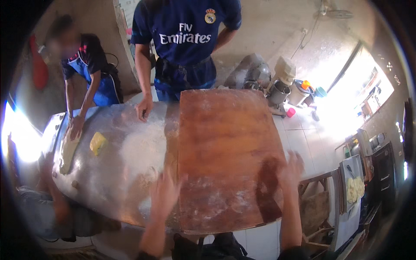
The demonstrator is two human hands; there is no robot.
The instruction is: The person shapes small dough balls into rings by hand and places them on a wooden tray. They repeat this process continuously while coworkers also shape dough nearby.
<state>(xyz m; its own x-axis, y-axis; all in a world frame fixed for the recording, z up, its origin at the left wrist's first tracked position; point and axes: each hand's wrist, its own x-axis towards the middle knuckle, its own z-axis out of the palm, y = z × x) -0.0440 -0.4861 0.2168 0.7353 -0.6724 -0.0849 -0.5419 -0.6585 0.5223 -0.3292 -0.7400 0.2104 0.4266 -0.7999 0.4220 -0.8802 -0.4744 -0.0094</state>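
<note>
Carries, on the table [110,175], loose flour [141,145] beside the board [232,138]; bears 1 yellow lump [98,143] left of the flour and 1 long piece of dough [69,151] near the left end. Shows white smears [216,201] across the board's near half.

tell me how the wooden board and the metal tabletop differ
The wooden board is reddish brown; the metal tabletop is silvery and shiny. The board shows thin white smears, while the tabletop bears a broad patch of white powder. Both are dusted white.
</note>
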